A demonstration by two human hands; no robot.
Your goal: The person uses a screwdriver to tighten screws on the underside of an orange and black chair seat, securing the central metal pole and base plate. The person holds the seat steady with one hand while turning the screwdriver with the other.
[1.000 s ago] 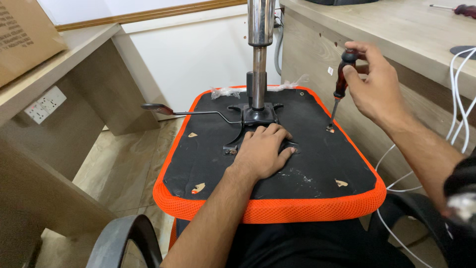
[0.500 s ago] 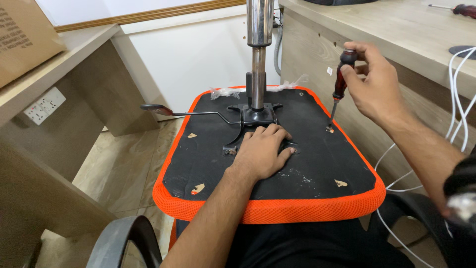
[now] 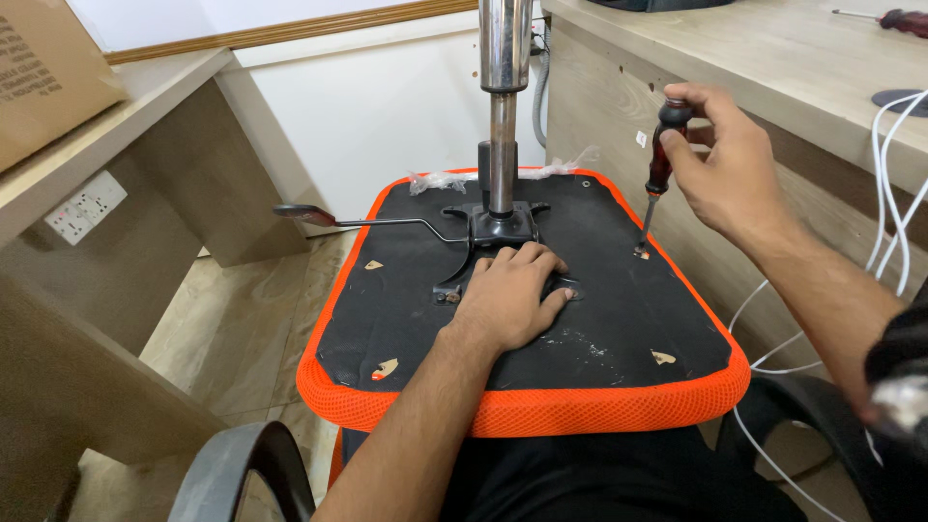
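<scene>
An upturned office chair seat [image 3: 619, 319] rests on my lap, black underneath with an orange mesh rim. My left hand [image 3: 507, 295] lies flat on the black metal mounting plate [image 3: 503, 227] at the seat's middle, fingers spread. A chrome gas-lift column [image 3: 505, 97] rises from that plate. My right hand [image 3: 725, 164] grips a screwdriver [image 3: 657, 159] with a dark red handle. The screwdriver stands nearly upright, its tip in a screw hole [image 3: 642, 251] near the seat's right edge.
A thin height lever [image 3: 367, 220] sticks out left from the plate. Wooden desks stand on both sides; a socket panel [image 3: 85, 205] sits on the left one. White cables [image 3: 889, 222] hang at right. A second screwdriver [image 3: 889, 17] lies on the right desk. A black armrest [image 3: 242, 464] curves below.
My right hand with the screwdriver handle has shifted slightly left and its fingers have moved around the handle. The left hand and the seat have stayed in place.
</scene>
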